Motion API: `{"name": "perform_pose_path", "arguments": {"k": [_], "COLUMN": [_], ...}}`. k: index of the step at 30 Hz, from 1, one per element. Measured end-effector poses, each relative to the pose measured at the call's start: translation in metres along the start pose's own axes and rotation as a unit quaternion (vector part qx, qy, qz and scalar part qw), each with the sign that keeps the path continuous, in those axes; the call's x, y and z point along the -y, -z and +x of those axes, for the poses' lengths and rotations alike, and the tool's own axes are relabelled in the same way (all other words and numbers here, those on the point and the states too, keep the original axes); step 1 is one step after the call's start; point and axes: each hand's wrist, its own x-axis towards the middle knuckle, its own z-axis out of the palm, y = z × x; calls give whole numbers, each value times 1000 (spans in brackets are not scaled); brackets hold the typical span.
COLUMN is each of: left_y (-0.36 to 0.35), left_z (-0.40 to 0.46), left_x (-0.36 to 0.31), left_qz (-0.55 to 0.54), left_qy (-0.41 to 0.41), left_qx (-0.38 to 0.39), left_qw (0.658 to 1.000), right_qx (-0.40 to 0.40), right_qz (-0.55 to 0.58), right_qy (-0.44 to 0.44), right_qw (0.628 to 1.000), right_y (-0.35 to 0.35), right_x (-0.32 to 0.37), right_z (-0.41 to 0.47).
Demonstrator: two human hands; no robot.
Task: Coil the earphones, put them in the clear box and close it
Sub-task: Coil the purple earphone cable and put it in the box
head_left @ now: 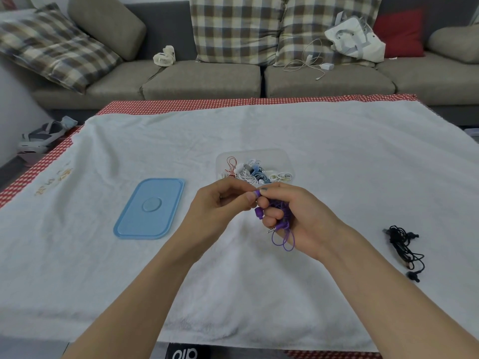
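Head view: right hand (293, 216) grips the bunched purple earphones (281, 224), left hand (223, 203) pinches one purple end, before the open clear box (255, 164).

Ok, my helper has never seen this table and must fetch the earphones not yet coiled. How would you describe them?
Start at the white towel over the table, then go to its right side, past the right hand. There lie the black earphones, a loose tangle alone on the cloth. They are the only black set; the purple earphones are in hand.
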Motion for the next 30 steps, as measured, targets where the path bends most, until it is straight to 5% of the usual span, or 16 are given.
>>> {"name": "perform_pose_path", "arguments": {"k": [13, 30], "left_y": [-7, -5], "left_z": [2, 2], "left_x": [2, 0], "left_qz": [-47, 17], "left_qy": [18, -7], "left_qx": [7, -6], "left_qw": [999, 1000], "right_qx": [-12, -38], "right_qz": [5, -15], "right_qy": [11, 24], "right_qw": [1000, 999], "right_y": [0, -2], "right_x": [3, 3], "right_z": [-4, -4]}}
